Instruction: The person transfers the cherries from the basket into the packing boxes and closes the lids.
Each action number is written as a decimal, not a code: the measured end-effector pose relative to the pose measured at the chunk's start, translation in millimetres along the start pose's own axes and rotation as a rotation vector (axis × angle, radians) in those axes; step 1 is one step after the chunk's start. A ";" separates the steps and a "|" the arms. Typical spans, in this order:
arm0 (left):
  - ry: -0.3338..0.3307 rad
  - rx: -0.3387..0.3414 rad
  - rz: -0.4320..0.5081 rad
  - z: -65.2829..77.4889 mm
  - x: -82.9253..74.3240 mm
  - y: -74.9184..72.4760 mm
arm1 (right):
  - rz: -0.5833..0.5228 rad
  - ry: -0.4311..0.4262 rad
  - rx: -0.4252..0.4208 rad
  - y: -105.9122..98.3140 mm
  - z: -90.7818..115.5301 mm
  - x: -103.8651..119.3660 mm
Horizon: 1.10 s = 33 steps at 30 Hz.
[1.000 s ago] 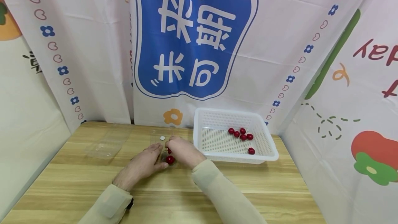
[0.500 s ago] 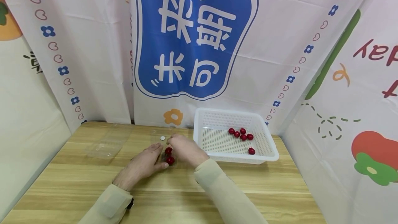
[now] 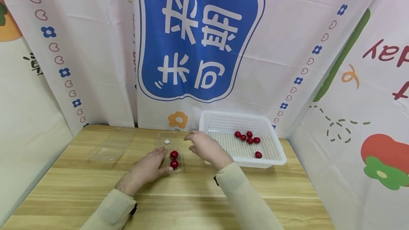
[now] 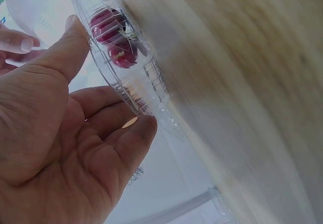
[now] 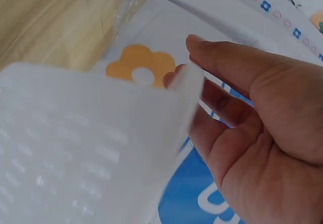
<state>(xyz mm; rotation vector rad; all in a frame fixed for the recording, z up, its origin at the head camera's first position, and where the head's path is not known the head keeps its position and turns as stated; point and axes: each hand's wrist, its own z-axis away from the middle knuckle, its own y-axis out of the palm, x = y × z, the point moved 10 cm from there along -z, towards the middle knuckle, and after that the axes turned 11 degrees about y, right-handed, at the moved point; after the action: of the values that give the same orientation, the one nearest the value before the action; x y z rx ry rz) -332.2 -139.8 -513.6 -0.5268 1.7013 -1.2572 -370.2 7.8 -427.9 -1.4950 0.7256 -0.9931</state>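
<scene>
A clear plastic clamshell box (image 3: 180, 162) lies on the table with two cherries (image 3: 174, 159) in it, one behind the other. My left hand (image 3: 148, 168) holds this box at its left side. In the left wrist view the thumb (image 4: 70, 42) is at one end of its rim and curled fingertips (image 4: 146, 125) are farther along. My right hand (image 3: 207, 148) holds nothing and hovers at the left rim of a white perforated basket (image 3: 220, 160). Its thumb and fingers are parted around the basket's corner in the right wrist view. Several cherries (image 3: 250, 139) lie in the basket.
Another clear plastic container (image 3: 108, 148) rests on the table (image 3: 179, 201) at the back left. A small white piece (image 3: 167, 142) shows on the held box's lid part. Printed cloth (image 3: 274, 63) hangs behind the table and along both sides.
My right hand has let go above the box and moved right to the basket. The second cherry now sits uncovered behind the first. My left hand has stayed in place.
</scene>
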 end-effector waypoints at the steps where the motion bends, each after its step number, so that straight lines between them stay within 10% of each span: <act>1: -0.003 0.002 0.003 0.1 0.1 0.1 | -0.013 0.003 -0.001 -2.1 1.1 -3.5; 33: 0.001 -0.001 0.013 1.9 -2.9 -0.8 | -0.097 0.172 -0.048 -18.7 36.0 -120.2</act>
<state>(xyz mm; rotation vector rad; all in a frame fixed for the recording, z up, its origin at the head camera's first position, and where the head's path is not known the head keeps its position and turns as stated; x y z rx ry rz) -329.3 -138.9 -511.8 -0.5149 1.7036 -1.2479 -394.2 132.3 -432.1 -1.5106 0.8101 -1.1964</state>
